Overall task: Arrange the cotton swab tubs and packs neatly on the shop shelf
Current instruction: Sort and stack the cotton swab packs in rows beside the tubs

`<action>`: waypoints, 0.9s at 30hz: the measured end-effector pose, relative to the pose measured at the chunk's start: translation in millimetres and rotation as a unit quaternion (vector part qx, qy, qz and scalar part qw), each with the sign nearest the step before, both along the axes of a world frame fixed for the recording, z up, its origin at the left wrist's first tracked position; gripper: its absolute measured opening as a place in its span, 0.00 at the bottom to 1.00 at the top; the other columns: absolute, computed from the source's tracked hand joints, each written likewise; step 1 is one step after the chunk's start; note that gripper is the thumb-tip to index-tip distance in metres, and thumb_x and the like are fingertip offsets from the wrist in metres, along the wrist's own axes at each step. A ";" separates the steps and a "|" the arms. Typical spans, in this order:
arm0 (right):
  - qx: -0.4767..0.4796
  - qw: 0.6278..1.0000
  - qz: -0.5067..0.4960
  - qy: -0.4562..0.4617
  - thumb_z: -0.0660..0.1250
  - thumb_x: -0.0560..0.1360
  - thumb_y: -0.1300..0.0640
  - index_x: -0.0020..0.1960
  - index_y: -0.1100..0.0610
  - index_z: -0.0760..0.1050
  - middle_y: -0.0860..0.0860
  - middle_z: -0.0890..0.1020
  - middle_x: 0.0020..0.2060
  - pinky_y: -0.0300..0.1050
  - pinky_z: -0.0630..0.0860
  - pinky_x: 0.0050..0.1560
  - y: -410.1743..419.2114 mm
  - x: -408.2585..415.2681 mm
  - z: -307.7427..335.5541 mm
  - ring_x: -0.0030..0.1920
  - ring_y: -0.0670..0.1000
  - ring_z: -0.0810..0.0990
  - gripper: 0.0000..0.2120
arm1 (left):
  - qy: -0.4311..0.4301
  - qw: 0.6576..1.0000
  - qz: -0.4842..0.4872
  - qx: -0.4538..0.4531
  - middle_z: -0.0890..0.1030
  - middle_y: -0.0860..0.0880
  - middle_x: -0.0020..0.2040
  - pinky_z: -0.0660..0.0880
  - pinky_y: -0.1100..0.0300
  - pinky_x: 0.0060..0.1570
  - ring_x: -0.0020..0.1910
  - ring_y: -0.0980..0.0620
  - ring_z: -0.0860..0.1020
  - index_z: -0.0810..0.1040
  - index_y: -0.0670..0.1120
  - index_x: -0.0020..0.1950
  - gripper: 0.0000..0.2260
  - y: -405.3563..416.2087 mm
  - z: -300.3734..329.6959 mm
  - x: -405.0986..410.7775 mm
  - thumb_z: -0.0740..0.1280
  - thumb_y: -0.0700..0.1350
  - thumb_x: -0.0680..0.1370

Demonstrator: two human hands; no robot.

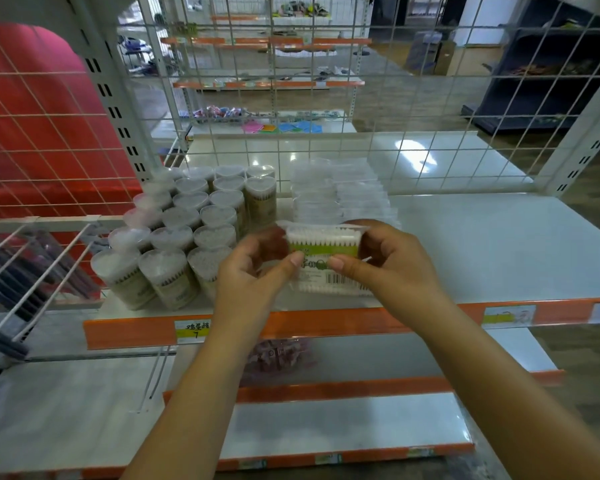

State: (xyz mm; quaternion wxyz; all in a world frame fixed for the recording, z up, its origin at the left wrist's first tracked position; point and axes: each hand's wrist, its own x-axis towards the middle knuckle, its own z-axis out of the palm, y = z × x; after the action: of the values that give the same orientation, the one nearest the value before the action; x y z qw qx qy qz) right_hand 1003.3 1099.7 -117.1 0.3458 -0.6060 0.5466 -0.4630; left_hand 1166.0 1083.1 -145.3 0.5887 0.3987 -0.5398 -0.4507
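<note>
Clear plastic with a green label band wraps the cotton swab pack (323, 258) that the person holds over the front of the shelf (499, 244), white swab tips showing along its top and bottom edges. The left hand (253, 268) pinches its left end and the right hand (385, 261) pinches its right end, thumbs pressed on the near face beside the label and fingers curled behind, so both hands are closed on the pack. Whether its lower edge touches the shelf cannot be told. Just behind it stands a row of similar clear packs (340, 195), lined up toward the wire grid back (326, 150), though they are blurred and hard to count. To the left, the round swab tubs (187, 220) stand close together in a tidy block, lids up, reaching back to the grid; the nearest ones look tilted, which may only be the wide lens. The right part of the shelf lies bare behind the orange price strip (326, 323). Judged from this, the tubs look done and most packs already placed; the pack in hand seems to be going to the front of the row, and it is unclear whether more remain out of view.
</note>
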 end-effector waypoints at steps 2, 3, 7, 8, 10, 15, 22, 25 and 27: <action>0.010 1.000 -0.002 0.018 0.73 0.68 0.59 0.55 0.53 0.76 0.49 0.82 0.45 0.43 0.78 0.46 -2.0 -1.2 -7.5 0.47 0.50 0.81 0.17 | -0.018 0.999 -0.026 0.006 0.82 0.57 0.38 0.75 0.69 0.40 0.40 0.61 0.80 0.79 0.50 0.46 0.08 1.5 -3.0 0.2 0.71 0.40 0.69; 0.012 0.999 -0.003 0.031 0.73 0.68 0.59 0.56 0.53 0.76 0.49 0.82 0.45 0.43 0.78 0.47 -2.9 -1.7 -11.1 0.47 0.50 0.81 0.17 | -0.029 0.999 -0.035 0.010 0.83 0.56 0.38 0.74 0.69 0.40 0.40 0.61 0.80 0.79 0.50 0.46 0.08 1.2 -4.7 0.4 0.71 0.42 0.68; -0.001 0.995 -0.034 0.098 0.73 0.69 0.57 0.60 0.53 0.74 0.47 0.80 0.44 0.32 0.74 0.45 -6.9 -3.5 -23.8 0.45 0.46 0.78 0.20 | -0.089 0.995 -0.039 0.029 0.81 0.59 0.34 0.73 0.71 0.37 0.36 0.64 0.78 0.78 0.52 0.42 0.07 -5.3 -11.4 -2.2 0.72 0.40 0.70; -0.005 0.991 -0.052 0.125 0.73 0.69 0.56 0.62 0.53 0.73 0.48 0.80 0.46 0.32 0.73 0.46 -8.5 -4.4 -26.5 0.45 0.46 0.78 0.22 | -0.105 0.993 -0.031 0.034 0.81 0.60 0.33 0.73 0.71 0.37 0.35 0.64 0.78 0.78 0.52 0.41 0.08 -8.4 -14.6 -3.5 0.72 0.39 0.70; -0.018 0.980 -0.085 0.179 0.70 0.72 0.57 0.66 0.53 0.70 0.50 0.79 0.51 0.36 0.72 0.49 -11.8 -6.7 -30.2 0.47 0.47 0.76 0.24 | -0.132 0.990 -0.010 0.043 0.80 0.58 0.34 0.75 0.68 0.41 0.36 0.63 0.78 0.78 0.54 0.41 0.10 -16.1 -22.7 -6.8 0.72 0.38 0.71; -0.019 0.966 -0.100 0.239 0.65 0.75 0.61 0.70 0.52 0.66 0.51 0.75 0.56 0.43 0.74 0.49 -14.1 -14.3 -34.7 0.47 0.46 0.72 0.24 | -0.189 0.980 0.031 0.048 0.80 0.54 0.40 0.74 0.69 0.43 0.42 0.54 0.79 0.78 0.49 0.45 0.07 -36.3 -39.8 -15.3 0.71 0.38 0.72; -0.013 0.962 -0.101 0.252 0.65 0.75 0.61 0.70 0.52 0.66 0.51 0.75 0.55 0.44 0.74 0.50 -13.7 -23.7 -42.0 0.47 0.46 0.73 0.24 | -0.314 0.943 0.105 0.013 0.72 0.50 0.44 0.65 0.80 0.37 0.43 0.54 0.72 0.79 0.39 0.50 0.10 -46.2 -50.1 -23.1 0.72 0.42 0.71; -0.012 0.963 -0.103 0.251 0.65 0.74 0.62 0.70 0.52 0.66 0.51 0.76 0.54 0.43 0.74 0.50 -13.1 -24.6 -44.4 0.47 0.46 0.72 0.24 | -0.317 0.941 0.115 0.013 0.72 0.52 0.42 0.64 0.80 0.37 0.42 0.55 0.71 0.77 0.41 0.47 0.09 -43.4 -51.0 -25.1 0.73 0.42 0.71; -0.014 0.964 -0.098 0.247 0.65 0.74 0.62 0.69 0.52 0.67 0.52 0.76 0.55 0.42 0.73 0.52 -11.1 -24.0 -45.2 0.48 0.47 0.73 0.24 | -0.306 0.945 0.111 0.018 0.73 0.51 0.43 0.65 0.80 0.37 0.41 0.56 0.72 0.77 0.41 0.49 0.10 -41.4 -50.4 -26.9 0.73 0.42 0.71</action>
State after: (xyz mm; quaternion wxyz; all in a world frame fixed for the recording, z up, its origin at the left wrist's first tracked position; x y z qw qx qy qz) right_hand 979.3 1088.5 -162.3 0.1443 -0.6497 0.6656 -0.3377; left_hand 1139.1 1041.7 -195.7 0.4337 0.5855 -0.6382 -0.2485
